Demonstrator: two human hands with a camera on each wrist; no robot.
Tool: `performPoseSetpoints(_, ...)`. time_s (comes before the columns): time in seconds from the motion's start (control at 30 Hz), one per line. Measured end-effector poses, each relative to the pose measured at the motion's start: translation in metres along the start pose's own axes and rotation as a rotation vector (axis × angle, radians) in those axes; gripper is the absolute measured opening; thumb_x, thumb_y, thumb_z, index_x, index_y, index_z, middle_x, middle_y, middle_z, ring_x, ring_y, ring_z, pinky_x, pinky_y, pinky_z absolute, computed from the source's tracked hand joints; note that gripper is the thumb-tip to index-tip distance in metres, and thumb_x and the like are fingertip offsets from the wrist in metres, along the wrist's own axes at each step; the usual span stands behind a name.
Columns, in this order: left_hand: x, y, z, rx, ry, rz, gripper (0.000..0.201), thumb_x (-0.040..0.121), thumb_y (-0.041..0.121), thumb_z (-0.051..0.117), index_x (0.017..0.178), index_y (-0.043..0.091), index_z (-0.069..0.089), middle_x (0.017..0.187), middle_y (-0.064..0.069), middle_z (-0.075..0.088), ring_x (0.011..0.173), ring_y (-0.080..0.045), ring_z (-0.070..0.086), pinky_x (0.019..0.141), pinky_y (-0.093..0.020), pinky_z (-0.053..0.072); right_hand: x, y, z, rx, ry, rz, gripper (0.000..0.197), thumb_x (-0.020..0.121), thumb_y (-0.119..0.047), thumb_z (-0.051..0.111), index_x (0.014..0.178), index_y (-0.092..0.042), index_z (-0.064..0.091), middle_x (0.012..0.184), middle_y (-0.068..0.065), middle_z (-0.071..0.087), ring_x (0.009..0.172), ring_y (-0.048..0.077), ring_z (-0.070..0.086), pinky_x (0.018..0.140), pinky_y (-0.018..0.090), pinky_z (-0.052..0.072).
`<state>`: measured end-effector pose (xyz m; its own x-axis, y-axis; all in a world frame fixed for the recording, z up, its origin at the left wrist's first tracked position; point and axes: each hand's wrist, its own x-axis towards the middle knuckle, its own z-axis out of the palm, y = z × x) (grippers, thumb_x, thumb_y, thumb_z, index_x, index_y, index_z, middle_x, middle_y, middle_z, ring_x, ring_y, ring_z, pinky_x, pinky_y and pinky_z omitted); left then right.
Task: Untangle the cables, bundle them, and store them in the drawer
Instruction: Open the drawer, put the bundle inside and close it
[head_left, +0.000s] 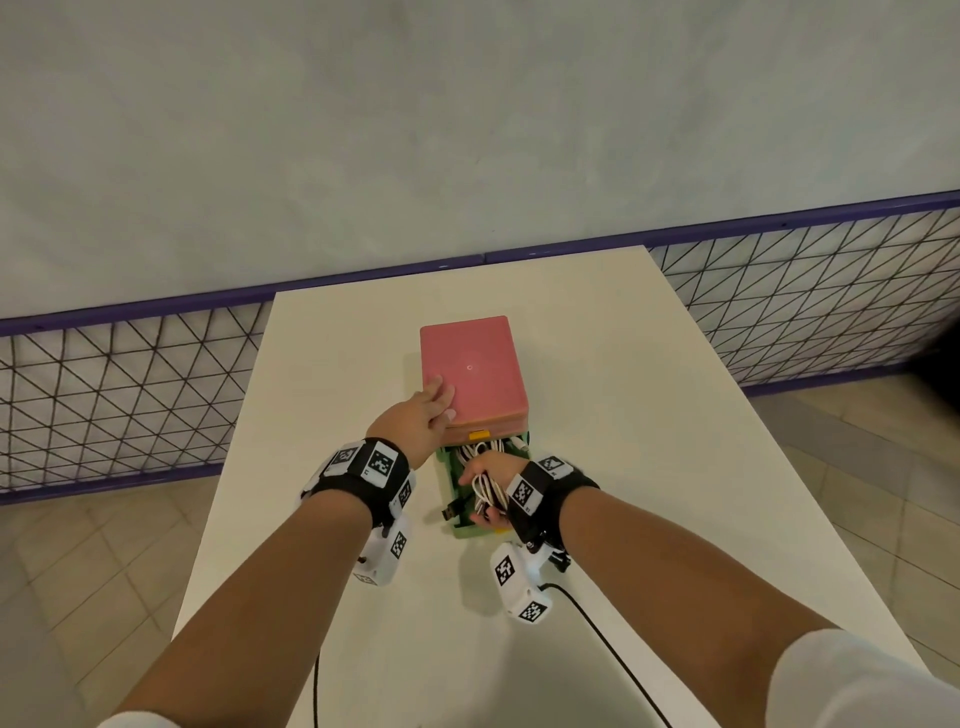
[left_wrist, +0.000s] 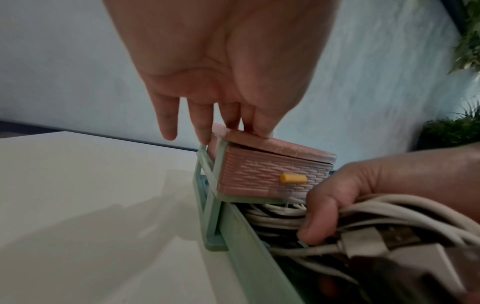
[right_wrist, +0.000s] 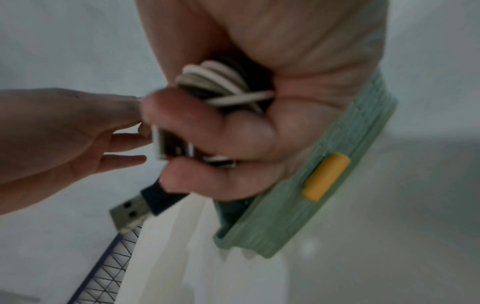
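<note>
A small pink drawer box (head_left: 470, 369) stands mid-table, its lower green drawer (head_left: 445, 470) pulled out toward me. My left hand (head_left: 428, 410) lies flat on the box's near-left corner, fingers straight (left_wrist: 205, 123). My right hand (head_left: 485, 491) grips a coiled bundle of white cables (head_left: 487, 493) over the open drawer, its fingers curled round the coil (right_wrist: 223, 86). More white cable (left_wrist: 272, 214) lies inside the drawer. A black USB plug (head_left: 451, 512) sticks out past the drawer's left wall (right_wrist: 135, 207).
The upper pink drawer (left_wrist: 270, 174) is closed, with a yellow knob (left_wrist: 293, 178). The green drawer front carries a yellow knob too (right_wrist: 326, 176). The white table (head_left: 649, 415) ends at a purple-framed net fence (head_left: 130, 395). A black sensor cord (head_left: 608, 639) trails near my right forearm.
</note>
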<state>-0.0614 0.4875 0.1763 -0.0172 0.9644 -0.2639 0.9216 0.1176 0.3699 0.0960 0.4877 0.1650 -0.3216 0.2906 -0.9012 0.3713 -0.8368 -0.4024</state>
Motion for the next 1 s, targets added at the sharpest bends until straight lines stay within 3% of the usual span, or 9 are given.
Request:
performPoseSetpoints(0.13, -0.001, 0.001, -0.001, 0.007, -0.008, -0.012, 0.049, 0.103, 0.034, 0.029, 0.151, 0.024, 0.024, 0.162, 0.004, 0.007, 0.146, -0.019, 0.022, 0.116, -0.032, 0.021, -0.001, 0.004, 0.005, 0.079, 0.058, -0.095, 0.018, 0.082, -0.018, 0.062, 0.081, -0.008, 0.047, 0.077, 0.01, 0.045, 0.055, 0.025, 0.056, 0.035, 0.018, 0.044)
performPoseSetpoints(0.27, 0.0, 0.002, -0.001, 0.014, -0.021, -0.028, 0.049, 0.103, 0.035, 0.028, 0.151, 0.025, 0.022, 0.162, 0.004, 0.005, 0.146, -0.021, 0.022, 0.117, -0.033, 0.02, 0.004, 0.012, 0.009, 0.138, 0.216, -0.281, 0.021, 0.076, -0.017, 0.072, 0.075, -0.008, 0.054, 0.075, 0.009, 0.049, 0.059, 0.023, 0.052, 0.057, 0.032, 0.055)
performPoseSetpoints(0.33, 0.001, 0.002, -0.001, 0.02, -0.029, -0.029, 0.05, 0.103, 0.035, 0.028, 0.151, 0.024, 0.021, 0.162, 0.003, 0.005, 0.146, -0.022, 0.022, 0.117, -0.033, 0.02, 0.01, 0.017, 0.01, 0.018, 0.347, -0.354, 0.023, 0.074, -0.019, 0.072, 0.073, -0.007, 0.053, 0.069, 0.008, 0.05, 0.057, 0.022, 0.05, 0.058, 0.032, 0.052)
performPoseSetpoints(0.43, 0.001, 0.002, 0.0, 0.01, -0.025, -0.027, 0.049, 0.103, 0.035, 0.029, 0.151, 0.024, 0.023, 0.162, 0.003, 0.006, 0.145, -0.022, 0.024, 0.116, -0.032, 0.02, 0.014, 0.021, 0.01, -0.271, 0.51, -0.411, 0.024, 0.073, -0.028, 0.066, 0.076, -0.009, 0.053, 0.062, 0.005, 0.052, 0.05, 0.021, 0.051, 0.046, 0.025, 0.043)
performPoseSetpoints(0.57, 0.004, 0.0, -0.001, 0.038, -0.044, -0.014, 0.049, 0.103, 0.034, 0.03, 0.151, 0.024, 0.023, 0.162, 0.002, 0.006, 0.147, -0.021, 0.02, 0.118, -0.034, 0.018, 0.019, 0.014, 0.006, -0.563, 0.509, -0.372, 0.024, 0.081, -0.024, 0.058, 0.068, -0.011, 0.043, 0.063, 0.001, 0.048, 0.051, 0.016, 0.044, 0.046, 0.023, 0.036)
performPoseSetpoints(0.63, 0.008, -0.004, -0.002, 0.092, -0.079, -0.007, 0.05, 0.103, 0.036, 0.028, 0.151, 0.025, 0.022, 0.162, 0.002, 0.005, 0.149, -0.022, 0.012, 0.119, -0.042, 0.017, 0.019, 0.011, 0.004, -0.678, 0.535, -0.384, 0.02, 0.086, -0.024, 0.056, 0.08, -0.008, 0.046, 0.074, 0.001, 0.053, 0.059, 0.017, 0.049, 0.047, 0.023, 0.036)
performPoseSetpoints(0.77, 0.012, -0.012, -0.002, 0.14, -0.089, -0.027, 0.05, 0.102, 0.039, 0.027, 0.151, 0.028, 0.022, 0.162, 0.005, 0.005, 0.149, -0.023, 0.005, 0.116, -0.053, 0.02, 0.019, 0.009, 0.001, -0.908, 0.591, -0.439, 0.046, 0.086, -0.034, 0.055, 0.117, -0.003, 0.04, 0.112, 0.01, 0.062, 0.099, 0.029, 0.063, 0.075, 0.032, 0.049)
performPoseSetpoints(0.9, 0.014, -0.014, -0.001, 0.149, -0.08, -0.028, 0.05, 0.102, 0.041, 0.026, 0.15, 0.029, 0.023, 0.162, 0.006, 0.005, 0.149, -0.021, 0.007, 0.115, -0.054, 0.02, 0.021, 0.007, -0.004, -1.002, 0.612, -0.465, 0.053, 0.085, -0.039, 0.055, 0.122, -0.004, 0.038, 0.112, 0.01, 0.063, 0.1, 0.03, 0.063, 0.086, 0.037, 0.052)
performPoseSetpoints(1.0, 0.015, -0.015, -0.002, 0.154, -0.09, -0.035, 0.051, 0.102, 0.042, 0.025, 0.151, 0.03, 0.021, 0.162, 0.006, 0.004, 0.149, -0.02, 0.009, 0.115, -0.053, 0.02, 0.02, 0.005, -0.006, -1.062, 0.578, -0.501, 0.057, 0.084, -0.04, 0.054, 0.123, -0.002, 0.039, 0.107, 0.01, 0.064, 0.095, 0.03, 0.064, 0.084, 0.039, 0.054)
